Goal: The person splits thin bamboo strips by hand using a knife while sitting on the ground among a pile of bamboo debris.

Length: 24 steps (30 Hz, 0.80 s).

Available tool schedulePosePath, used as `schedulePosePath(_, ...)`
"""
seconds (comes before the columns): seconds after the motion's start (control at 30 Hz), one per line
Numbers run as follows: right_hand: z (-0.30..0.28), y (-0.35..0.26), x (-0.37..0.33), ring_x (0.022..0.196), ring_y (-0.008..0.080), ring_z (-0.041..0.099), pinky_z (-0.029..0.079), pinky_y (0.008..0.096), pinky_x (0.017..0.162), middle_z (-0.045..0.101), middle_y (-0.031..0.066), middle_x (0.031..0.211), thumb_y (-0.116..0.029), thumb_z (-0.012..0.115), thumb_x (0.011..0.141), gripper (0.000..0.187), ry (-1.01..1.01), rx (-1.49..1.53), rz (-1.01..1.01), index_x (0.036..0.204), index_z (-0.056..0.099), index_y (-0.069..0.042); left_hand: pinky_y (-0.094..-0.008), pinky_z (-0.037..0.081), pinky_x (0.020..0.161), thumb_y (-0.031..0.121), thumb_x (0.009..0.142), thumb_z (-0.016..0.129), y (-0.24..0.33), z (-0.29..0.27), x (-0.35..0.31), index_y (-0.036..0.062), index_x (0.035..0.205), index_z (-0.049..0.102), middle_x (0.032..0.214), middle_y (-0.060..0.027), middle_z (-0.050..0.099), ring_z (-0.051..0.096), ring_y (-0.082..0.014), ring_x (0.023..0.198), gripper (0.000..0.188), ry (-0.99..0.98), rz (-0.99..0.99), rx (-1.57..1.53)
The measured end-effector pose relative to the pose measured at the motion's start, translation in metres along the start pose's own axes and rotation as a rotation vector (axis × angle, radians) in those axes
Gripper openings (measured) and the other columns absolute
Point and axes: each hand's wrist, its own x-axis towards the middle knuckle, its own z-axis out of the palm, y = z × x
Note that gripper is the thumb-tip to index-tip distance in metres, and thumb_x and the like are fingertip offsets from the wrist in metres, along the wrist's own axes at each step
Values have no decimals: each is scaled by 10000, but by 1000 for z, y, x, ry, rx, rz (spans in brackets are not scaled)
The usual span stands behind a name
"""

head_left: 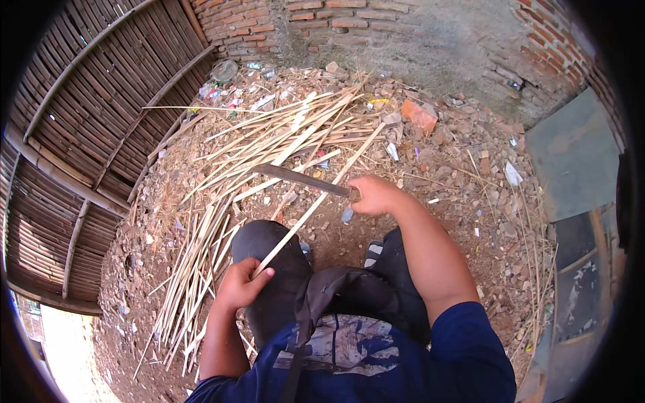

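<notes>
My left hand (pixel 240 285) grips the near end of a long thin bamboo strip (pixel 316 201) that rests over my left knee and slants up to the right. My right hand (pixel 374 195) is closed on the handle of a long dark machete (pixel 299 176). The blade points left and lies across the strip about midway along it. I am crouched, with my dark trousers and blue shirt at the bottom of the view.
A pile of split bamboo strips (pixel 269 144) spreads over the dirt ahead and down my left side (pixel 191 269). A woven bamboo wall (pixel 87 134) stands at left, a brick wall (pixel 349 23) behind. Rubble, an orange brick piece (pixel 419 115) and litter lie around.
</notes>
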Motion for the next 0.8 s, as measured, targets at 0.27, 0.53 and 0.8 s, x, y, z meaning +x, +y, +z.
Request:
schedulePosePath(0.27, 10, -16, 8, 1024, 372, 697, 553, 457, 895, 720, 198, 1096, -270, 762, 778, 516, -125, -21, -107, 1258, 676, -101, -308, 388, 557, 320, 927, 772, -4, 0, 1, 14, 857, 658, 654, 9, 524, 456, -88, 635, 334, 14, 32, 102)
schedulePosePath(0.53, 4, 48, 13, 1033, 358, 695, 551, 446, 884, 725, 202, 1066, -289, 777, 786, 519, 136, 78, 138, 1251, 684, -77, -339, 403, 553, 369, 925, 766, 0, -1, 3, 12, 829, 634, 624, -36, 523, 464, -116, 607, 392, -4, 23, 74)
schedulePosePath(0.8, 20, -27, 2, 992, 374, 695, 555, 484, 836, 727, 186, 1006, -238, 772, 745, 445, -106, -101, -129, 1170, 710, -124, -321, 396, 576, 381, 938, 759, 1, -3, 2, 22, 844, 641, 664, -5, 523, 457, -104, 649, 390, -22, -16, 99)
